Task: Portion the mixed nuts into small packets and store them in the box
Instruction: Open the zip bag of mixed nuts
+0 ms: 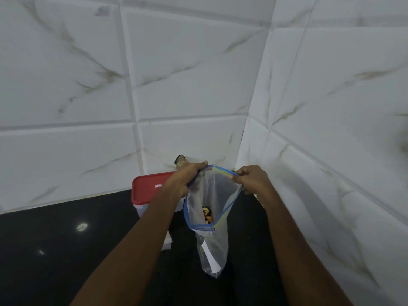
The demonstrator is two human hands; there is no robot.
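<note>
A clear zip bag (pixel 212 244) with a blue and yellow zip rim hangs upright over the black counter, its mouth pulled wide. Mixed nuts (pixel 207 215) show at the bottom through the mouth. My left hand (pixel 187 177) pinches the far left part of the rim. My right hand (pixel 249 178) pinches the rim's right side. A clear box with a red lid (pixel 150 187) stands shut behind my left forearm, against the wall. A white slip of paper shows through the bag's lower wall.
White marble-pattern tiled walls meet in a corner just behind the bag. A small dark object (pixel 180 161) sits by the wall beyond my left hand. A white stack (pixel 166 241) lies under my left forearm on the black counter (pixel 66 250).
</note>
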